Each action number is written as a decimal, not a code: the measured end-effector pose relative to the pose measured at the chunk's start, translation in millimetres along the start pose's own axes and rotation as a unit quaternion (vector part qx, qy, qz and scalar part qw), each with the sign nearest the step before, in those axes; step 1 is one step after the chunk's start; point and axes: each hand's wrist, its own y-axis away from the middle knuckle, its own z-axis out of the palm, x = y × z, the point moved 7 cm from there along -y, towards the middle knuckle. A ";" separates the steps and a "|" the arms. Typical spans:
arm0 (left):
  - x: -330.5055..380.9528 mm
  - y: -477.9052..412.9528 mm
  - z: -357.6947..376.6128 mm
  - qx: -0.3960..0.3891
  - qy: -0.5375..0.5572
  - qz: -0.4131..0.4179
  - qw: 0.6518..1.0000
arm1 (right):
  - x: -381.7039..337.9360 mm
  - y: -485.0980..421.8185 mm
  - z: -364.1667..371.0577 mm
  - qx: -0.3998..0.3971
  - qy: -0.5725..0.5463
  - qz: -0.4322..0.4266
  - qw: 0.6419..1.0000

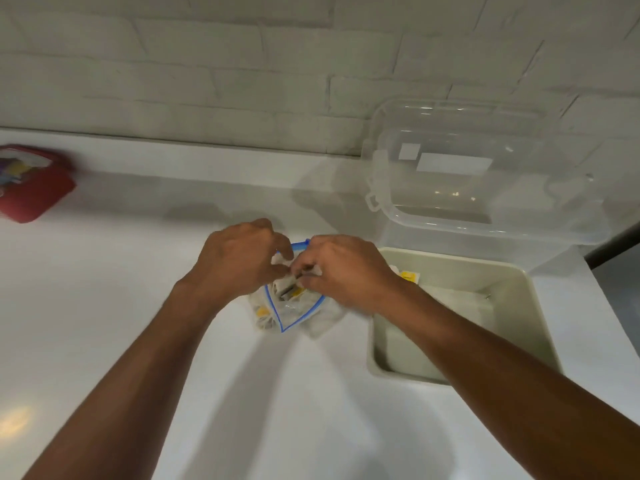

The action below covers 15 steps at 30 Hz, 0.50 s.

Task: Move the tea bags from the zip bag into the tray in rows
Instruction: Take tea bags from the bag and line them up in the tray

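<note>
At the middle of the white counter lies the clear zip bag with its blue seal, tea bags showing through it. Both hands meet over its mouth — the left hand from 9 o'clock, the right hand from 3 o'clock, fingers of each pinched on the bag's top edge or a tea bag there; which, I cannot tell. The beige tray sits at 3 o'clock, just beside the bag — one yellow-tagged tea bag at its far-left corner. A clear lidded box stands at 1 o'clock, a red container at 10 o'clock.
</note>
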 end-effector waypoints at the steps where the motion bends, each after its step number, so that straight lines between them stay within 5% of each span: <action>1: -1.0 1.3 8.7 -0.019 -0.017 -0.006 1.000 | -4.2 -4.3 8.5 -0.019 0.054 -0.008 0.998; 9: -7.4 0.6 40.6 -0.042 -0.048 -0.043 0.997 | 1.4 -13.4 45.2 -0.046 0.168 0.002 0.985; 15: -10.6 -2.9 44.2 -0.022 -0.026 -0.045 0.998 | 12.5 -7.2 27.7 0.011 0.066 0.063 0.996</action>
